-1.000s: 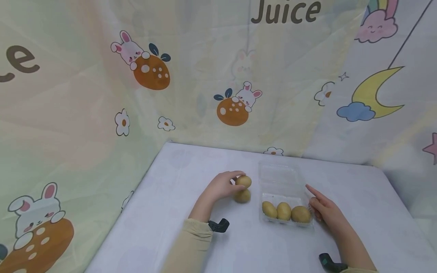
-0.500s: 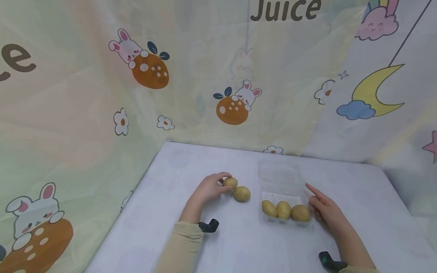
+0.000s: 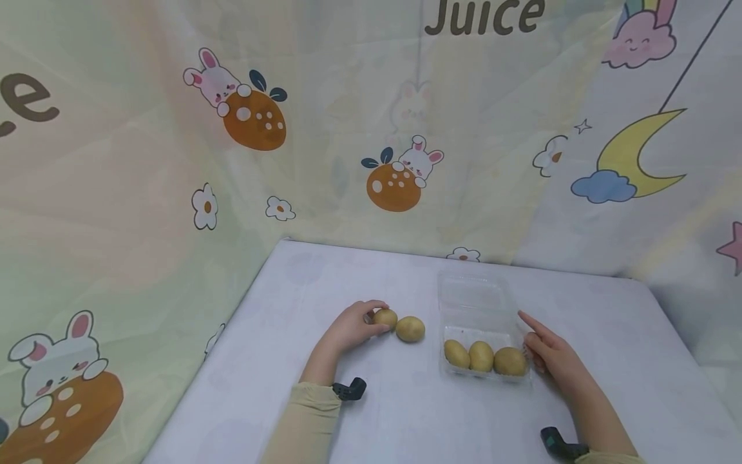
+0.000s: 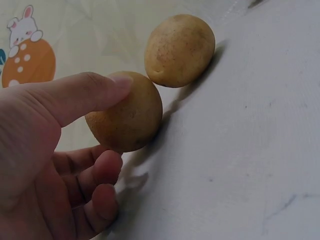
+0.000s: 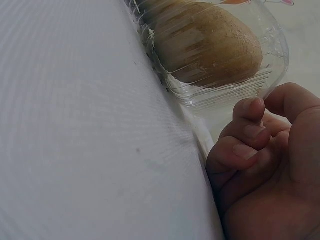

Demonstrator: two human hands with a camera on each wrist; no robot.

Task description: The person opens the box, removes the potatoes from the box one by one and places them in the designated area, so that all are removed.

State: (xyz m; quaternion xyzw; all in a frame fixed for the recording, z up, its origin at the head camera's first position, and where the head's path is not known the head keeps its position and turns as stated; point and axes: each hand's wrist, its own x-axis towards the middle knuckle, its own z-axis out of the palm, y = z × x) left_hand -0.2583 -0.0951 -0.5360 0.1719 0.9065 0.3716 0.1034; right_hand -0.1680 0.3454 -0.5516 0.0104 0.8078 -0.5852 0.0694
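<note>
With thumb and fingers my left hand grips a small yellow-brown potato low at the table's surface, left of the container. A second potato lies just beside it, touching or nearly touching. A clear plastic container stands open, its lid folded back. Three potatoes sit in its front part; the rightmost potato is the largest. My right hand is at the container's right side, index finger straight and the others curled. In the right wrist view, thumb and a fingertip meet at the rim.
A white cloth covers the table. Behind and to the left hangs a printed curtain with rabbits, flowers and a moon. Black wrist devices are strapped to both arms.
My left hand has carried its potato leftward and down, from above the second potato to beside it. My right hand and the container have stayed in place.
</note>
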